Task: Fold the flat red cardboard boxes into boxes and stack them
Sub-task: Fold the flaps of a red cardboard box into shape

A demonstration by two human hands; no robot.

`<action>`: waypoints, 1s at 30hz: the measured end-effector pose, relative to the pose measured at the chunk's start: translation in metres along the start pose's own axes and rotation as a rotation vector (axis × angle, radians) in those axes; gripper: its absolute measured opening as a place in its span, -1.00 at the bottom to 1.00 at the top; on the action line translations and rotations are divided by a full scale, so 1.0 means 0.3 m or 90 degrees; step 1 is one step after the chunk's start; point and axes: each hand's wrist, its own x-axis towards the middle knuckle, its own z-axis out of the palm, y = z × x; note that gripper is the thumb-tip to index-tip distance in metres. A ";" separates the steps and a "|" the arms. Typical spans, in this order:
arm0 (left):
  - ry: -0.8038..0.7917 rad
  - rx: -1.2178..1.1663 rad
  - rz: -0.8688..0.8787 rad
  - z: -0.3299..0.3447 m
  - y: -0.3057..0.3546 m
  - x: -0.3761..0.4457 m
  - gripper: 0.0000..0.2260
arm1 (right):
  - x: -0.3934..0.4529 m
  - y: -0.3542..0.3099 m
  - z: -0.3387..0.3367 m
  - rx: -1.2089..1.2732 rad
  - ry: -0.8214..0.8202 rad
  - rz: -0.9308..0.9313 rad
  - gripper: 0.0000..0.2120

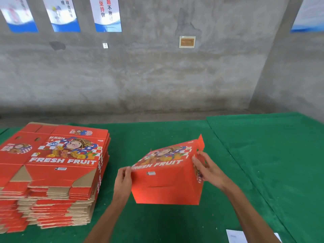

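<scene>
Left hand (123,179) pinching the left edge, right hand (206,166) gripping the right side of a half-formed red printed cardboard box (166,179), tilted above the green felt table (263,155), likely for squaring. Tall pile of flat red cardboard blanks (52,172) waiting left.

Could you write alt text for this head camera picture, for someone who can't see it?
A person's left hand and right hand grip opposite sides of a partly folded red cardboard fruit box above a green cloth-covered table. A tall stack of flat red cardboard boxes sits at left.
</scene>
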 end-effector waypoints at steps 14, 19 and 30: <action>-0.207 -0.125 -0.161 0.391 -0.023 -0.067 -0.52 | -0.051 0.191 0.379 -0.684 0.086 -0.171 -0.27; -0.236 -0.130 -0.199 0.488 -0.093 -0.016 -0.56 | -0.017 0.298 0.395 -0.705 0.091 -0.075 -0.13; -0.358 -0.180 -0.173 0.903 -0.048 0.343 -0.63 | 0.412 0.398 0.208 -0.762 0.151 0.005 -0.17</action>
